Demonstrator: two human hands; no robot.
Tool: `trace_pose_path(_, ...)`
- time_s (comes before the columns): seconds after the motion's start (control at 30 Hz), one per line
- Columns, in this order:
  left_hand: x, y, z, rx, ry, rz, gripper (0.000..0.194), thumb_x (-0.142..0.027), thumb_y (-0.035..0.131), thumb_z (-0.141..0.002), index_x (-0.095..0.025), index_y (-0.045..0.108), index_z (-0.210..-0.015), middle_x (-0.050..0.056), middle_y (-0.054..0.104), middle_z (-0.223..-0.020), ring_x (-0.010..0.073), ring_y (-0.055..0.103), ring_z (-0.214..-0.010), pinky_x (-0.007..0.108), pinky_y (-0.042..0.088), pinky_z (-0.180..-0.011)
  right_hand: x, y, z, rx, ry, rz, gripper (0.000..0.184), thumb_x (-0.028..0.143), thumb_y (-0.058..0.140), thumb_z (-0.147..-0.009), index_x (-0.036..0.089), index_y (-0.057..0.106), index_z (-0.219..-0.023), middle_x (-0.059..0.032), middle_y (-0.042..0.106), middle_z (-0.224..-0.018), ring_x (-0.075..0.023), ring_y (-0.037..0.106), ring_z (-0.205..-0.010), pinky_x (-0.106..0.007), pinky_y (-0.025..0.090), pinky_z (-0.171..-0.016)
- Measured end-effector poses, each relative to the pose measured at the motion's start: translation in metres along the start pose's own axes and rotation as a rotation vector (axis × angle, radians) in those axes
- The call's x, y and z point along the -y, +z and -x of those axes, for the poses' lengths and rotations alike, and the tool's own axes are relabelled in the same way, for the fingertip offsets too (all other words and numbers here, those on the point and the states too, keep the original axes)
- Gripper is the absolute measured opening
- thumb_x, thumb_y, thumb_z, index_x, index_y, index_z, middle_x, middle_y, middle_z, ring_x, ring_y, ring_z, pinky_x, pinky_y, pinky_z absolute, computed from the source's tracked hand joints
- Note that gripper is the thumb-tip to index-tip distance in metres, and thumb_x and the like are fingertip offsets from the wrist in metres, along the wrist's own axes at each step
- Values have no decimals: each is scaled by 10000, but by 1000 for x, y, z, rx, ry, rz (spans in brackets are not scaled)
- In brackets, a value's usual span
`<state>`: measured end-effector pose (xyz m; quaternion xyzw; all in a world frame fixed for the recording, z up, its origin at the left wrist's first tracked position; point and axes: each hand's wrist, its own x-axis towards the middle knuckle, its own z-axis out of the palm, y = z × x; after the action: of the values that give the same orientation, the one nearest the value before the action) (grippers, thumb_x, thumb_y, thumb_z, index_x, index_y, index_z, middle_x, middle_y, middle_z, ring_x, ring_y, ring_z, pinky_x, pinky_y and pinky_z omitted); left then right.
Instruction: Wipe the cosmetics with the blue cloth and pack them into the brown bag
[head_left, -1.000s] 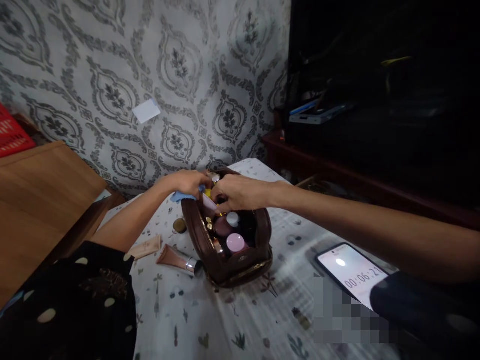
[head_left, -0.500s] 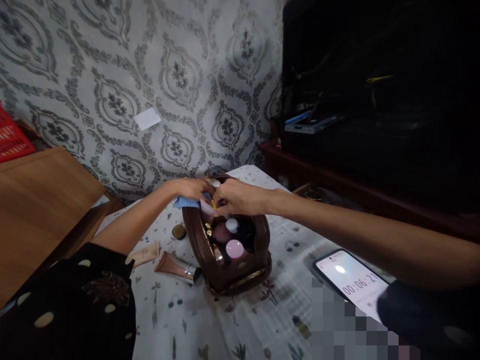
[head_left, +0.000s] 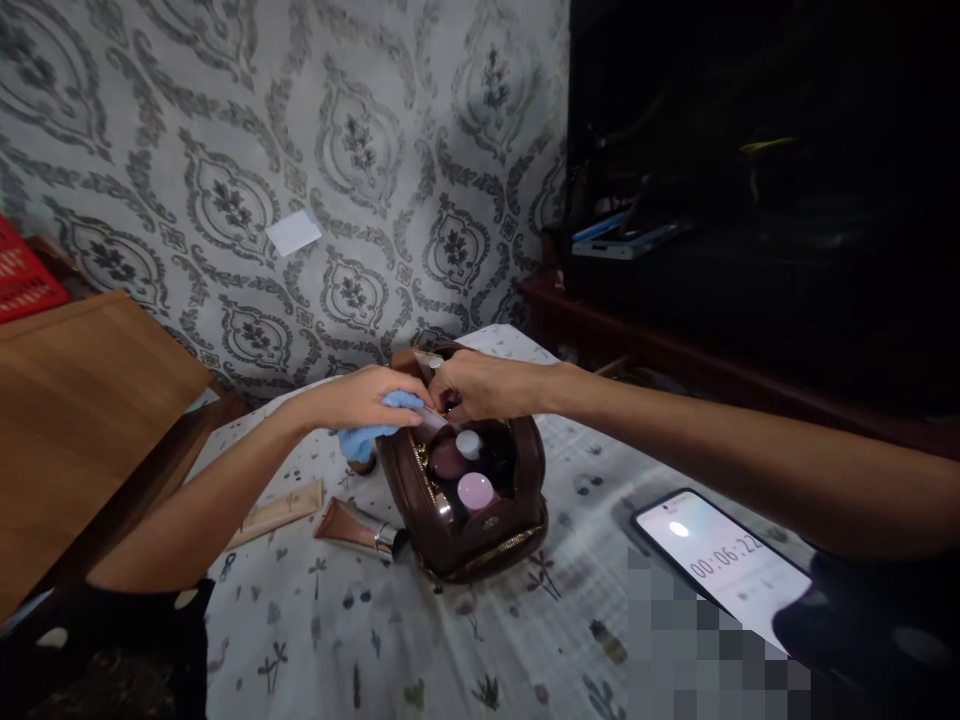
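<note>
A brown cosmetic bag [head_left: 427, 535] stands unzipped on the patterned cloth, holding several items. Among them are a pink-lidded jar [head_left: 476, 492] and a white cap [head_left: 469, 444]. My left hand [head_left: 367, 396] is over the bag's left rim, closed on a light blue cloth [head_left: 364, 440] that hangs outside the bag. At the far part of the opening, my right hand [head_left: 476, 384] is bent with its fingers pinched together. A pale, flat piece [head_left: 433, 424] lies between the two hands; who grips it, and what sits in the right fingertips, is hidden.
Left of the bag lie a rose-coloured tube [head_left: 352, 527] and a beige tube [head_left: 281, 512]. A small round item [head_left: 363, 466] is partly covered by the blue cloth. A phone [head_left: 720, 550] running a timer lies at right. A wooden box [head_left: 97, 380] stands left; patterned wall behind.
My left hand has shifted slightly toward the camera, bringing more of the blue cloth into view outside the bag. The right hand stays in the bag's far part.
</note>
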<state>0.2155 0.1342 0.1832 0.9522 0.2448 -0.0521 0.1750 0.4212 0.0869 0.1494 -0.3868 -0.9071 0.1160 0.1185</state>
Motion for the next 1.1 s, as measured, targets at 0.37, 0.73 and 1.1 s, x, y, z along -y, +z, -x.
trace_pose_path(0.37,4,-10,1,-40,-141,-268,333,-276,534,-909,-248,727,-1179,18,752,-1177,209,668,-1076,272,449,-928,3,1,1,26,44,69,163,105,648,-784,144,758,-897,-37,712,-809,-146,592,-728,-242,363,-638)
trace_pose_path(0.73,9,-17,-7,50,-41,-63,296,-285,565,-887,-189,758,-1088,44,769,-1126,207,684,-1046,261,475,-928,7,-9,-11,184,39,108,211,167,620,-834,92,779,-951,-40,694,-717,-148,595,-667,-256,393,-623)
trace_pose_path(1.1,14,-15,1,24,-34,-67,270,-296,560,-895,-212,762,-1052,24,774,-1107,204,690,-1028,274,481,-915,25,-1,-26,360,-55,330,192,99,597,-873,125,771,-950,-86,720,-938,-212,626,-922,-333,407,-884)
